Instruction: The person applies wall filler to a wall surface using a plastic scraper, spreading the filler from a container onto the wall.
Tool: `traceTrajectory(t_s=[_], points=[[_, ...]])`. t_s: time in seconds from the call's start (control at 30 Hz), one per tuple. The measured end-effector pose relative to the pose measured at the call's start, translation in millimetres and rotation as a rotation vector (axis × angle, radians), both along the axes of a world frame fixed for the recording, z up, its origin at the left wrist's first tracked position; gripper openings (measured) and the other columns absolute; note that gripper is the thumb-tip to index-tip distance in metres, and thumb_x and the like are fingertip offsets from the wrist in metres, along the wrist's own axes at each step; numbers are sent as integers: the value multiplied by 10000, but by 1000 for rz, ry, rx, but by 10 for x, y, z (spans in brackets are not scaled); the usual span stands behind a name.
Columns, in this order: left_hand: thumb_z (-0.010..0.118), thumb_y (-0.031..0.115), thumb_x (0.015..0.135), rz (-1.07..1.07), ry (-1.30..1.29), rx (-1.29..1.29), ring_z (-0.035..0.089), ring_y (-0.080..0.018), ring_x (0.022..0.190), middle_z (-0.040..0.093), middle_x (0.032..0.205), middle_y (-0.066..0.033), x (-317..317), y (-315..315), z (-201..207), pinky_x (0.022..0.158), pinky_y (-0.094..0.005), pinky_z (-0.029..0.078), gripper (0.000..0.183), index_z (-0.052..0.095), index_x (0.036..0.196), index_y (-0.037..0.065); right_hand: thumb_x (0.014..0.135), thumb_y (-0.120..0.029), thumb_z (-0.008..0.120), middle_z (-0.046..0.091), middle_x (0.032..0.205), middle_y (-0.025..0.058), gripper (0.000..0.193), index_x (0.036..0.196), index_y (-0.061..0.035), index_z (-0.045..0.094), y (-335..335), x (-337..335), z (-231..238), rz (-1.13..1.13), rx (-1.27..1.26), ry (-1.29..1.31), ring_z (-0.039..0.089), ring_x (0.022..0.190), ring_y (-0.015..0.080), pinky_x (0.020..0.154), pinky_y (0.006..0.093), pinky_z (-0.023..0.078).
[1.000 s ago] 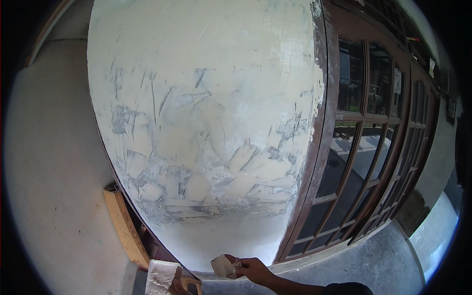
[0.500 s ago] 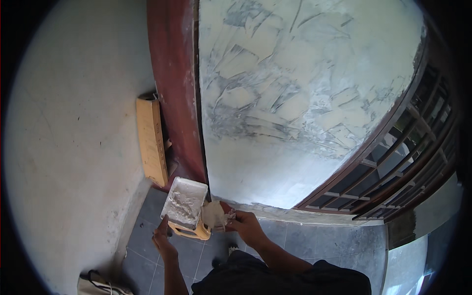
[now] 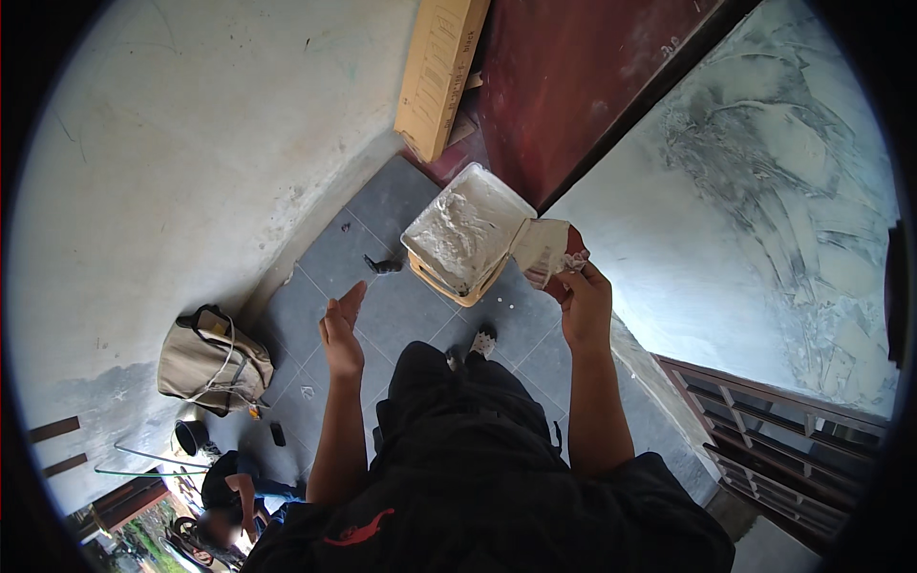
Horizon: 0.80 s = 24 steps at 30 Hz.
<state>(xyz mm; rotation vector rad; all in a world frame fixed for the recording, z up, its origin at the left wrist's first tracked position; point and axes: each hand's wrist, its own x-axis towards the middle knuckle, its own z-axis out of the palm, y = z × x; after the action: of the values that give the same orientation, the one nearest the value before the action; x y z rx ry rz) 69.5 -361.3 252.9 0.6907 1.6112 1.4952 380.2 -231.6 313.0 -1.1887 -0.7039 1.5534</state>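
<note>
My right hand is closed round the edge of a flat reddish-brown putty scraper. Off-white paste is smeared over most of its blade, with some near my fingers. Just left of the scraper is a white rectangular tub holding thick whitish putty; the blade's tip is at or very near the tub's right edge. Beneath the tub a yellow-orange stand shows in part. My left hand is raised to the left of the tub, apart from it, fingers stretched out and nothing visible in them.
A patchily plastered wall and barred window stand at right. A long cardboard box leans beside a dark red panel. Left are a beige bag, a black bucket and a person. Grey floor tiles lie below.
My view has swung downward and turned left, bringing the bag and person into sight. My left hand has come away from the tub's edge. My right hand still grips the scraper beside the tub.
</note>
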Motion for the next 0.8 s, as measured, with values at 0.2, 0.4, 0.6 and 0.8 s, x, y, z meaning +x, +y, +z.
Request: traceTrajectory(t_s=[0.2,0.4,0.6,0.8], points=[[183,359,1038,19,-96,-158,510,-348,1310,579,1327,-262,-358,511,-465,1164,-416,313,656,554,1286,-122,886,-7,542,697,1013,139,259,1101,95,644,586,-402,-276,-48,-58,-40,703,898,205,837,334,580],[242,382,1047,-196,-125,-312,514,-330,1309,585,1329,-246,-655,1345,-1354,1154,-402,321,638,554,1294,-117,853,-37,535,692,997,110,280,1093,52,649,1151,-589,-1835,-74,-247,-312,695,857,176,757,318,577],[286,403,1055,-436,79,-453,501,-316,1323,576,1336,-254,-819,2215,-2280,1157,-388,314,631,556,1298,-113,831,-58,542,655,896,57,228,1026,-7,646,1423,-829,-3104,-128,-393,-406,633,755,151,664,308,527],[307,375,1037,-488,143,-394,544,-315,1288,598,1315,-255,-871,2754,-3152,1098,-356,376,594,585,1275,-94,802,-123,580,669,797,154,259,984,45,655,1678,-993,-3872,-122,-311,-695,631,683,250,642,383,481]])
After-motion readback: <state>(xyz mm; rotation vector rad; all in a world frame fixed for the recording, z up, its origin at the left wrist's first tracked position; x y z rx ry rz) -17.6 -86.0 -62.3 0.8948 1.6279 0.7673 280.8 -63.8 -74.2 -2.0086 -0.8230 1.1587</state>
